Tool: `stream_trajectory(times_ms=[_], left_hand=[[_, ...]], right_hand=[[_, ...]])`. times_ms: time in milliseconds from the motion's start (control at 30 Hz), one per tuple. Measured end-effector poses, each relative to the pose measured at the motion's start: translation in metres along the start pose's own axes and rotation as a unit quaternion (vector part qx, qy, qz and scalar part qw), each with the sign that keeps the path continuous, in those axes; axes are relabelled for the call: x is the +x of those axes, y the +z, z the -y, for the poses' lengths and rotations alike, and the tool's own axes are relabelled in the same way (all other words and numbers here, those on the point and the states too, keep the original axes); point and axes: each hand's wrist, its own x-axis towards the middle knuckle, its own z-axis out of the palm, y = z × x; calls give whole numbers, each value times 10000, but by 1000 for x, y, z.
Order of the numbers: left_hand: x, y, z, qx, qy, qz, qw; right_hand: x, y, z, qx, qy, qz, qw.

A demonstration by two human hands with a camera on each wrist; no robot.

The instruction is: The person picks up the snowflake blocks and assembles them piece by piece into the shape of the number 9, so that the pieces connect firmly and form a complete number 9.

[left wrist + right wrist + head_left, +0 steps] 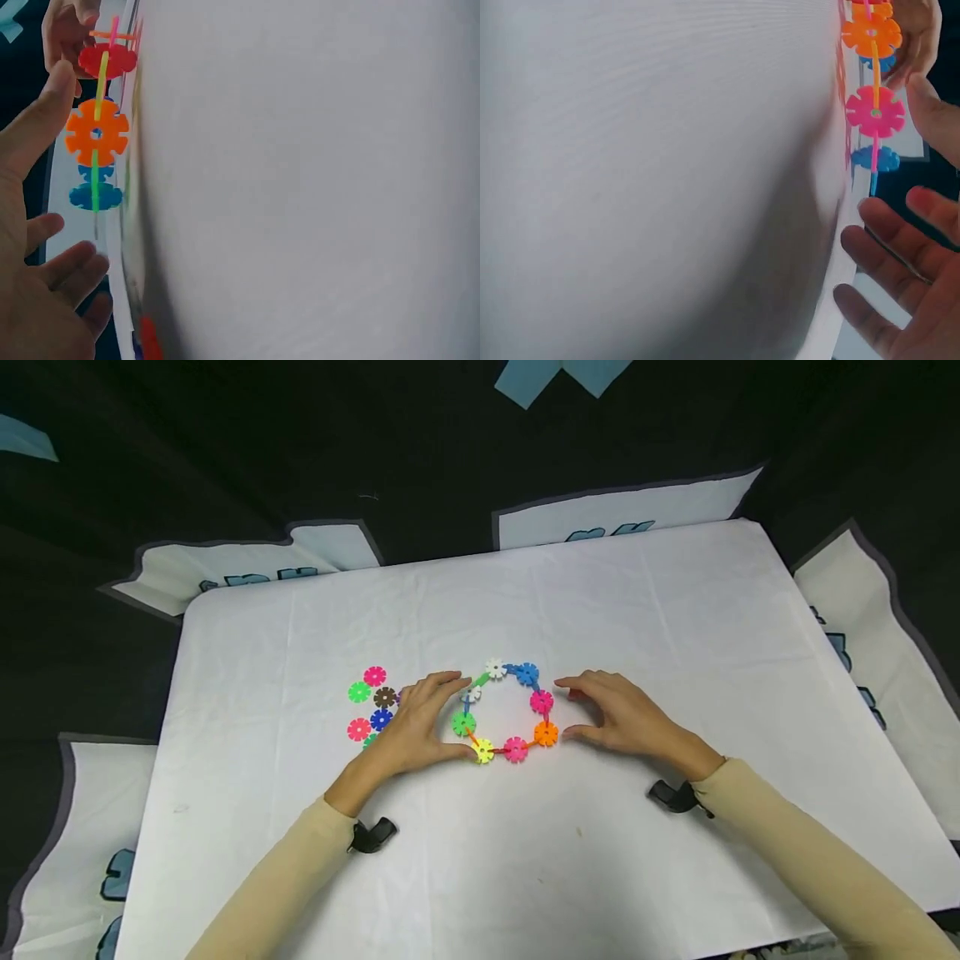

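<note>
A ring of linked, notched plastic flower discs [516, 749] lies on the white tabletop, in white, blue, pink, orange, yellow and green. My left hand [420, 727] is at the ring's left side, thumb near the yellow disc [483, 751] and fingers near the upper left links; whether it touches cannot be told. On the right, my right hand [618, 714] stands a little apart from the ring, fingers spread, thumb near the orange disc [546, 733]. In the right wrist view its fingers hold nothing, and the pink disc [875, 112] stands on edge beyond the thumb.
Loose flower discs [382, 719] in several colours lie left of my left hand, which partly covers some. The white-covered table [675, 610] spreads around, with dark cloth [420, 460] behind it. Each wrist wears a small black camera [373, 835].
</note>
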Motion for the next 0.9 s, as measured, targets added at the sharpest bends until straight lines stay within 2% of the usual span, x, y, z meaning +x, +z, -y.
stream_trajectory(times_ms=[133,300,433,667,800,900], left_hand=[[-2,-1,5,-278,-284,408,9984],[-2,1,5,-468,-406,405,9973],[-2,1,5,-434,-378,397,9975],[0,2,10,-214,-116,248,9994],[3,-1,10,-288,-202,315,9989],[8,-2,8,-356,-104,440,9983]], right_hand=[[6,5,2,-106,42,322,9994],[10,9,4,-252,-81,280,9993],[11,9,3,-248,-145,208,9994],[11,9,1,-129,-80,283,9995],[15,6,2,-108,34,278,9995],[20,4,4,-34,85,289,9995]])
